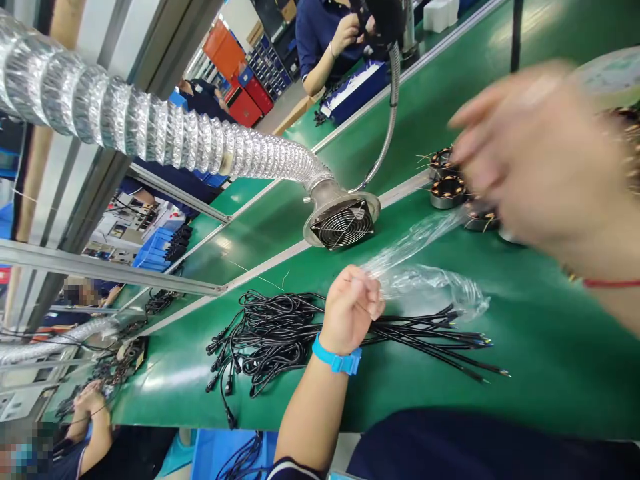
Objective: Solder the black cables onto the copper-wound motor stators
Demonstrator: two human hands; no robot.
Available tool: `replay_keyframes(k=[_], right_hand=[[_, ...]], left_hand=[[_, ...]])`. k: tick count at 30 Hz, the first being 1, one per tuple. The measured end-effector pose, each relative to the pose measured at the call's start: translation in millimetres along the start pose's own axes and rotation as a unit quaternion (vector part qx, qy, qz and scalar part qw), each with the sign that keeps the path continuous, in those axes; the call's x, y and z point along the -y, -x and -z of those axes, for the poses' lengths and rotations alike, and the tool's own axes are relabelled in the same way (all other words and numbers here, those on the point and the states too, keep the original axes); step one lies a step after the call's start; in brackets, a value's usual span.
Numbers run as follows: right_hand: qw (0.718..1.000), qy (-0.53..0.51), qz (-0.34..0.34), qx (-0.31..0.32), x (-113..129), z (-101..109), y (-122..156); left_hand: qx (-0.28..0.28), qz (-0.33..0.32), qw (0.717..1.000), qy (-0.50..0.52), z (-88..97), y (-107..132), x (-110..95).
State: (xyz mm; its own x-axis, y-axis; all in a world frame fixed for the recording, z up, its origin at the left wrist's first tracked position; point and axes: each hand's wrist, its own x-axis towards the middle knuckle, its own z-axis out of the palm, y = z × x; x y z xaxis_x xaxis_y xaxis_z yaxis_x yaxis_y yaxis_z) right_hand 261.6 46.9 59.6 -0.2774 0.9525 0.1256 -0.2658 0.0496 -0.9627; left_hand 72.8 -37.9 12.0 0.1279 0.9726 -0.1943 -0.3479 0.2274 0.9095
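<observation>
My left hand [351, 308], with a blue wristband, is closed in a pinch on a clear plastic bag [425, 270] that trails to the right over the green bench. Under the hand lies a bundle of black cables [280, 333] with bare wire ends pointing right. My right hand [535, 153] is raised at the upper right, smeared by motion, fingers spread, above several round copper-wound motor stators [447, 190]. A red string sits on that wrist.
A fume fan [343, 223] on a silver flexible duct [150, 127] rests on the green bench [500, 400]. Another person sits across the belt at the top [325, 40]. A co-worker's hands [87, 403] work at the lower left beside more cables.
</observation>
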Motion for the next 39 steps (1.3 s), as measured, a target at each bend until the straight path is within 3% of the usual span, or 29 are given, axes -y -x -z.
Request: replay_keyframes(k=[2,4,5,7,9,12,14,17,19,21,25,27,28,32,35,39], right_hand=[[0.998,0.023,-0.007,0.054,-36,-10,14],[0.978,0.042,-0.062,0.193,-62,-24,32],[0.958,0.030,-0.125,0.257,-70,-29,38],[0.958,-0.025,-0.191,0.211,-75,-32,45],[0.973,-0.064,-0.206,0.084,-74,-31,43],[0.979,-0.057,-0.192,-0.027,-81,-32,37],[0.980,-0.028,-0.192,-0.049,-91,-39,39],[0.980,0.021,-0.193,-0.049,-105,-51,51],[0.980,0.048,-0.193,-0.021,-106,-54,62],[0.978,0.091,-0.185,0.018,-104,-52,69],[0.976,0.147,-0.148,0.071,-99,-43,72],[0.977,0.138,-0.150,0.065,-100,-38,68],[0.976,0.137,-0.157,0.058,-102,-36,64],[0.973,0.148,-0.169,0.052,-107,-30,51],[0.970,0.171,-0.158,0.077,-111,-26,48],[0.954,0.231,-0.133,0.135,-121,-25,55]], left_hand=[[-0.015,-0.044,0.998,0.042,4.8,4,-11],[-0.035,-0.079,0.995,0.045,6.9,7,-17],[-0.060,-0.097,0.993,0.034,8.0,8,-18],[-0.126,-0.120,0.985,-0.015,10.6,10,-12],[-0.160,-0.104,0.978,-0.079,12.2,11,1],[-0.093,0.001,0.990,-0.104,8.6,14,26],[-0.049,0.051,0.995,-0.068,4.0,16,39],[-0.050,0.064,0.993,-0.083,2.1,19,45],[-0.086,0.041,0.976,-0.195,6.8,21,42],[-0.121,-0.022,0.929,-0.350,16.7,21,32],[-0.150,-0.151,0.794,-0.569,56.4,3,-14],[-0.216,-0.163,0.746,-0.609,88.0,-17,-51],[-0.252,-0.149,0.740,-0.605,105.7,-29,-70],[-0.296,-0.032,0.803,-0.516,174.2,-71,-129],[-0.318,-0.014,0.792,-0.521,210.6,-86,-144],[-0.315,-0.025,0.774,-0.549,239.5,-87,-141]])
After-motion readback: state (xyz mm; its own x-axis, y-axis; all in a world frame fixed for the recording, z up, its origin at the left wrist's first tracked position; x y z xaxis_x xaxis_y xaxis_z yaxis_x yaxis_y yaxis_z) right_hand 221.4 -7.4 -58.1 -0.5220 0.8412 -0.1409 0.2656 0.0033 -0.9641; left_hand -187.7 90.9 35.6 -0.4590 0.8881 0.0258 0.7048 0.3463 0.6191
